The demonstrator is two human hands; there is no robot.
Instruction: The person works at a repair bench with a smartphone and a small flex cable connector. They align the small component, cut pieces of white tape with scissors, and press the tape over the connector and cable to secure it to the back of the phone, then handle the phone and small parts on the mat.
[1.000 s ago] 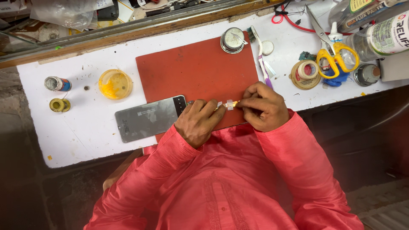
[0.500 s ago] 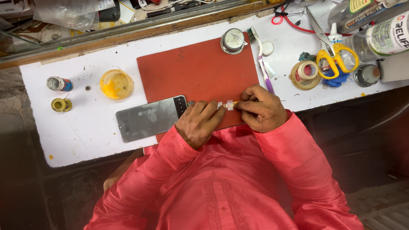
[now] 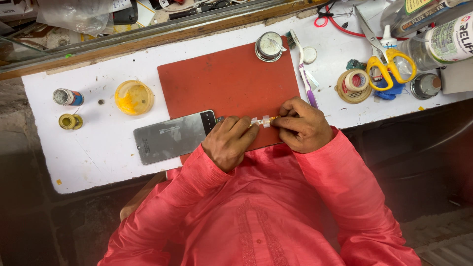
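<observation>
A small pale, strip-like part [image 3: 262,120] with an orange end sits pinched between the fingers of the left hand [image 3: 227,143] and right hand [image 3: 301,124], above the red mat's [image 3: 226,79] near edge, beside a silver phone [image 3: 172,136] on the white surface [image 3: 88,148].

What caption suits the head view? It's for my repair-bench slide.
Both hands, left hand and right hand, pinch a small white part over a red mat, beside a silver phone.

you're at a small repair workshop bench [image 3: 88,157]: red work mat [image 3: 226,83] mid-bench, scissors [image 3: 389,61], tape roll [image 3: 355,81] and bottles at its right edge, cluttered far edge.
</observation>
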